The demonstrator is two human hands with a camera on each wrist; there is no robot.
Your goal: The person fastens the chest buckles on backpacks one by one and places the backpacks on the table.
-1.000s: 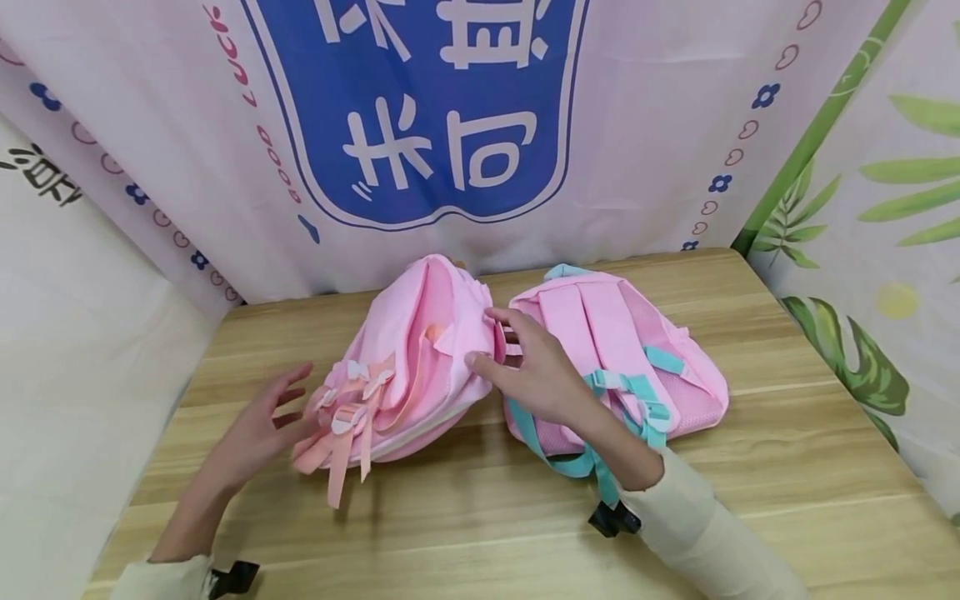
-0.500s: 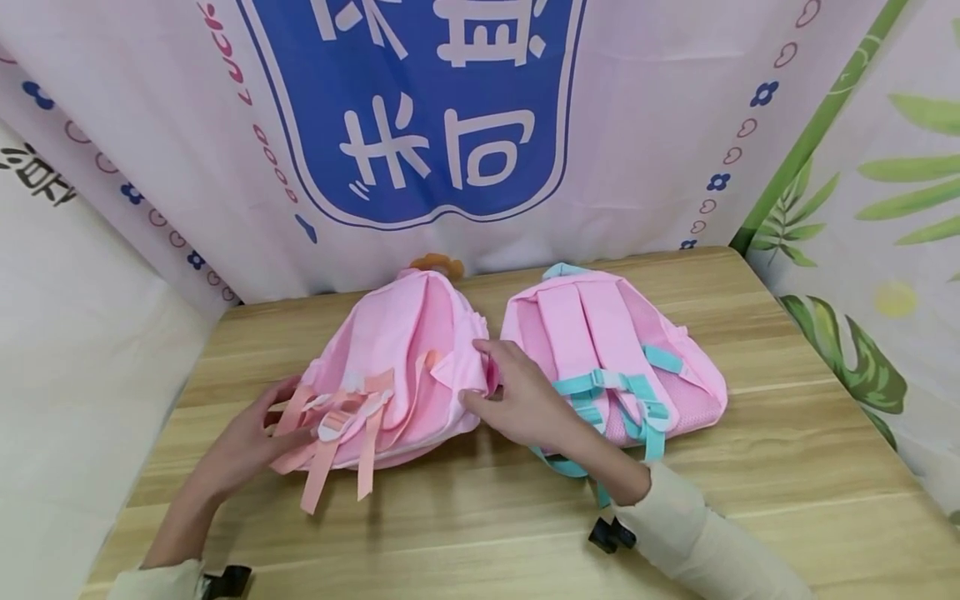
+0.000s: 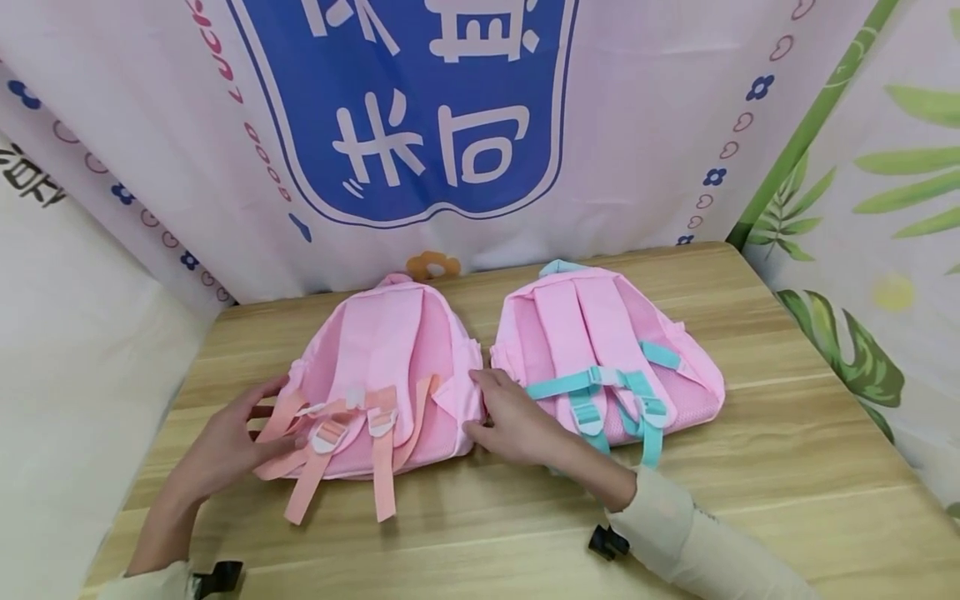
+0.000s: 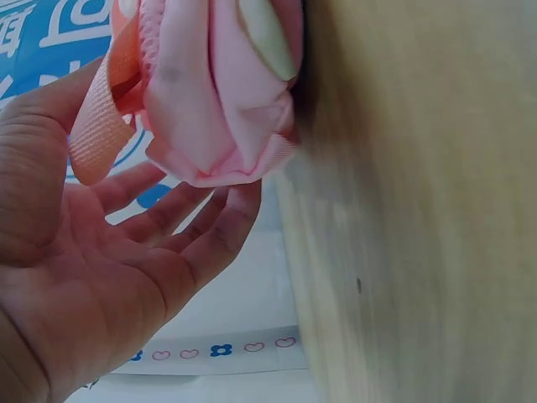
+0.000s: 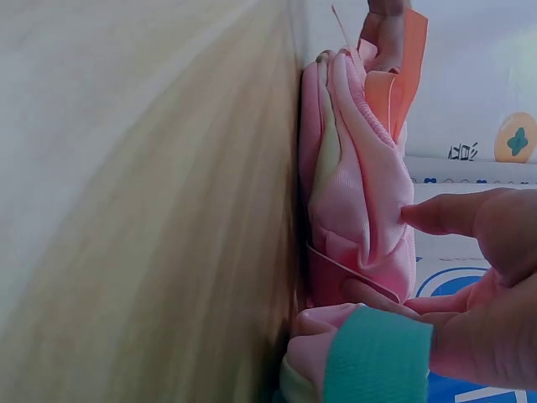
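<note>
A pink backpack [image 3: 378, 333] with peach straps and white buckles lies back panel up on the left of the table. My left hand [image 3: 221, 450] is at its lower left corner, fingertips touching the side and the thumb beside a peach strap. In the left wrist view, the fingers of my left hand [image 4: 126, 260] are spread and fairly straight. On the backpack's right side rests my right hand [image 3: 517, 417]; in the right wrist view its thumb [image 5: 440, 214] and fingers touch the side fabric some way apart. The backpack's underside is hidden.
A second pink backpack [image 3: 600, 333] with teal straps lies close on the right, also straps up. Both rest on a wood-grain table [image 3: 480, 542]. A printed curtain [image 3: 622, 125] hangs along the back edge.
The peach-strapped backpack has come down from a tilt, with its right side raised, to lying flat with its straps upward. My left hand has come to its side; my right hand has lowered with it.
</note>
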